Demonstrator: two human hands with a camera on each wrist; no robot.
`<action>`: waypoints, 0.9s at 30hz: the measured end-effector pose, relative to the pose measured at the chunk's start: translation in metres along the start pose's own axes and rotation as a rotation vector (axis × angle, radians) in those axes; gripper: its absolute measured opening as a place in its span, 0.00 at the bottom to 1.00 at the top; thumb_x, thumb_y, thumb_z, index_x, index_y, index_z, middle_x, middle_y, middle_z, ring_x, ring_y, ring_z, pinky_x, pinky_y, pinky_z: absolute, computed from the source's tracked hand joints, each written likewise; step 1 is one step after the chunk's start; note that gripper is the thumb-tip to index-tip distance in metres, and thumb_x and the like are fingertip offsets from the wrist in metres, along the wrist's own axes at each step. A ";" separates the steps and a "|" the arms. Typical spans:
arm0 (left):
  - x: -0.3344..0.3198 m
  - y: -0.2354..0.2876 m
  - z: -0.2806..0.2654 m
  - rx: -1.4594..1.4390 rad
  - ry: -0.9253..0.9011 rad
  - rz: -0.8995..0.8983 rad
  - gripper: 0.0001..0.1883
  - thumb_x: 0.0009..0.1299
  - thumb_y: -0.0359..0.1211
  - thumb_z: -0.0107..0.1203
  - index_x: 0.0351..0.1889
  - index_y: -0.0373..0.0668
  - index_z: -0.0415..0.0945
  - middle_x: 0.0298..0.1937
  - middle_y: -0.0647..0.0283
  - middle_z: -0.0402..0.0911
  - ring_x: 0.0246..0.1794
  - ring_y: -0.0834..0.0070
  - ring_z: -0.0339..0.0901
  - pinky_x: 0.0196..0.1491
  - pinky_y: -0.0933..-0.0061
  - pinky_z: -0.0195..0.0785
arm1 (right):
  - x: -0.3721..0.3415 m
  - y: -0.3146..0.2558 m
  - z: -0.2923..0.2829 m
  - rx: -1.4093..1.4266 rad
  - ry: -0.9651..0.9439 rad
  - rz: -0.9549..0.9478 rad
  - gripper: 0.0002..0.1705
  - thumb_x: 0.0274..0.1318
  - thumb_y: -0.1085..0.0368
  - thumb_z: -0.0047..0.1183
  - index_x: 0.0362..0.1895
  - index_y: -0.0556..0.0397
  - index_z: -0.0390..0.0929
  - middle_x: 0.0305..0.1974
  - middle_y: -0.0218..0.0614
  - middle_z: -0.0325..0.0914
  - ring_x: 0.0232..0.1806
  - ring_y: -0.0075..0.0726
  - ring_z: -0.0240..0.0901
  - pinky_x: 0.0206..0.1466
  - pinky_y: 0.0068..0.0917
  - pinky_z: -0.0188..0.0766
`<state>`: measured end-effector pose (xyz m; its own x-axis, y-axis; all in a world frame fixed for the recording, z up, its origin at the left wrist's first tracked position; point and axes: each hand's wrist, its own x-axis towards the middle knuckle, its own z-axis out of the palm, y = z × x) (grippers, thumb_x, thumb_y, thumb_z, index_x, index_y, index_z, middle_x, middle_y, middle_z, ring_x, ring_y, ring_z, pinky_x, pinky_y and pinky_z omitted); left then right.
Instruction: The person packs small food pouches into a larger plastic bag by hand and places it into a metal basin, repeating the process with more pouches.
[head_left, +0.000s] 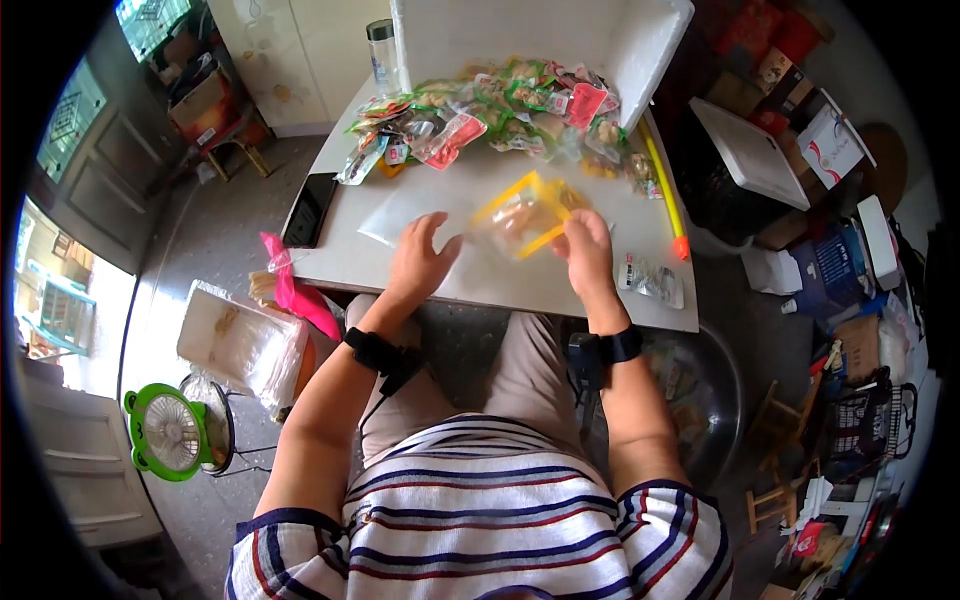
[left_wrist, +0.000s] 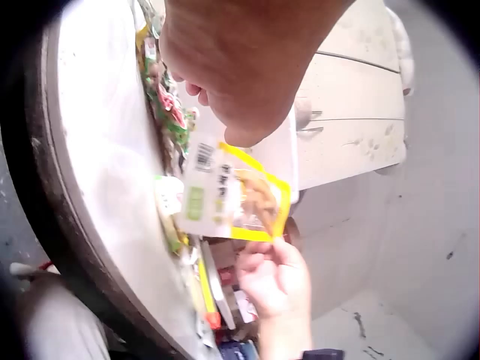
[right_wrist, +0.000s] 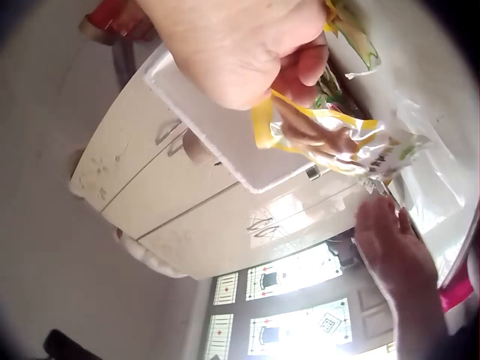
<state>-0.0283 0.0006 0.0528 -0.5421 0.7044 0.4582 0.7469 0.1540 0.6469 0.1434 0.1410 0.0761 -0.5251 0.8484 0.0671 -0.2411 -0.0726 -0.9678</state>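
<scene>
My right hand point(head_left: 588, 250) pinches a yellow-edged snack packet point(head_left: 532, 215) by one end, above the table. In the left wrist view, that packet point(left_wrist: 247, 199) shows a clear window with pale brown food inside and a white printed end with a barcode. My left hand point(head_left: 425, 262) is just left of the packet, fingers loosely bent and holding nothing. The right wrist view has the left hand point(right_wrist: 396, 251) close below the packet's white end. A clear plastic bag point(head_left: 385, 222) lies flat beside the left hand. A small silvery packet point(head_left: 650, 280) lies right of the right hand.
Many mixed snack packets point(head_left: 500, 110) are heaped before a white foam box point(head_left: 540, 40). A phone point(head_left: 311, 210) and a bottle point(head_left: 382, 55) stand along the table's left side, a yellow stick point(head_left: 660, 180) along its right. Below are a dark tub point(head_left: 715, 400) and a green fan point(head_left: 168, 432).
</scene>
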 end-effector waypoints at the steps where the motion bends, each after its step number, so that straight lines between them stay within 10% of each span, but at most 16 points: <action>1: -0.002 0.011 -0.003 -0.125 -0.114 -0.067 0.18 0.55 0.34 0.52 0.42 0.37 0.65 0.39 0.56 0.70 0.42 0.66 0.67 0.43 0.70 0.61 | -0.005 -0.001 0.000 -0.064 -0.084 -0.009 0.06 0.48 0.69 0.41 0.32 0.54 0.65 0.25 0.29 0.68 0.21 0.19 0.64 0.23 0.15 0.60; 6: -0.022 0.034 0.006 -0.862 -0.804 -0.391 0.18 0.57 0.30 0.51 0.45 0.36 0.63 0.32 0.63 0.73 0.34 0.76 0.70 0.39 0.77 0.63 | -0.028 0.007 0.000 -0.295 -0.345 -0.035 0.06 0.48 0.69 0.42 0.32 0.56 0.68 0.24 0.26 0.67 0.24 0.13 0.61 0.25 0.12 0.58; 19: -0.024 0.074 0.031 -1.553 -0.507 -0.670 0.09 0.62 0.32 0.44 0.36 0.36 0.66 0.30 0.63 0.69 0.29 0.76 0.70 0.31 0.76 0.65 | -0.081 0.028 -0.047 0.716 -0.289 0.351 0.32 0.38 0.55 0.56 0.48 0.54 0.60 0.43 0.33 0.65 0.46 0.32 0.62 0.47 0.35 0.62; 22: -0.032 0.059 0.057 -1.223 -0.551 -0.616 0.11 0.62 0.33 0.45 0.38 0.35 0.66 0.34 0.63 0.70 0.33 0.77 0.69 0.36 0.76 0.64 | -0.081 0.050 -0.047 0.750 -0.088 0.385 0.23 0.42 0.65 0.52 0.46 0.53 0.62 0.41 0.33 0.66 0.44 0.33 0.63 0.46 0.32 0.62; 25: -0.017 0.044 0.066 -0.619 -0.487 -0.093 0.13 0.61 0.34 0.47 0.39 0.34 0.66 0.36 0.63 0.70 0.35 0.80 0.67 0.38 0.78 0.62 | -0.077 0.053 -0.065 0.634 0.046 0.296 0.16 0.44 0.71 0.47 0.41 0.54 0.64 0.35 0.34 0.68 0.38 0.32 0.66 0.41 0.30 0.64; 27: -0.001 0.046 0.059 -0.651 -0.374 -0.191 0.13 0.59 0.32 0.50 0.40 0.36 0.66 0.35 0.62 0.71 0.36 0.80 0.66 0.41 0.81 0.60 | -0.073 0.045 -0.073 0.557 0.135 0.219 0.11 0.44 0.73 0.45 0.37 0.54 0.66 0.30 0.32 0.69 0.31 0.30 0.66 0.37 0.28 0.65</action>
<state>0.0299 0.0479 0.0459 -0.3863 0.9115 0.1410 0.2139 -0.0602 0.9750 0.2307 0.1137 0.0100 -0.5113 0.8391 -0.1859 -0.5488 -0.4852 -0.6807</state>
